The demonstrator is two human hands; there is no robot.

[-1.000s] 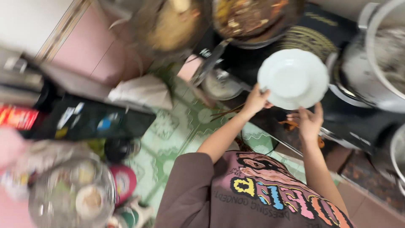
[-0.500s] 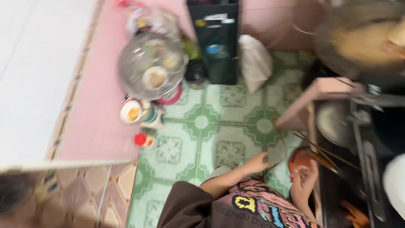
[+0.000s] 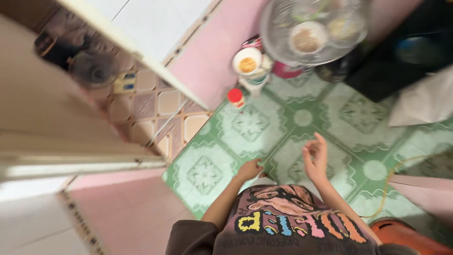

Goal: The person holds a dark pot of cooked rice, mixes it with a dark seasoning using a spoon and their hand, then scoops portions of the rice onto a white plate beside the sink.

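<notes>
Both hands are empty and hang above the green patterned floor tiles (image 3: 250, 125), in front of the person's brown printed shirt (image 3: 283, 222). The left hand (image 3: 249, 170) is loosely curled, fingers drawn in toward the palm, gripping nothing. The right hand (image 3: 317, 158) is raised a little higher, fingers bent and slightly spread, thumb close to the forefinger, and it too holds nothing; whether thumb and forefinger actually touch cannot be told through the blur.

The floor tiles serve as the landmark. At their far edge, where they meet the pink wall base (image 3: 207, 71), stands a small jar with a red cap (image 3: 235, 97), well apart from both hands. Just beyond the jar stands a white cup with yellowish contents (image 3: 247, 63). Next to the cup, further along the far edge of the tiles, is a clear domed cover (image 3: 314, 30) with small dishes of food showing blurred underneath. Beside the dome, on the tiles' far right, lies a dark black shape (image 3: 406, 56), too blurred to name, and a pale cloth or bag (image 3: 422, 101) rests against it. A thin yellow cord (image 3: 391, 179) curves across the tiles right of the right hand. At the tiles' near right corner sits an orange-red rounded object (image 3: 401, 236), partly cut off by the frame edge.
</notes>
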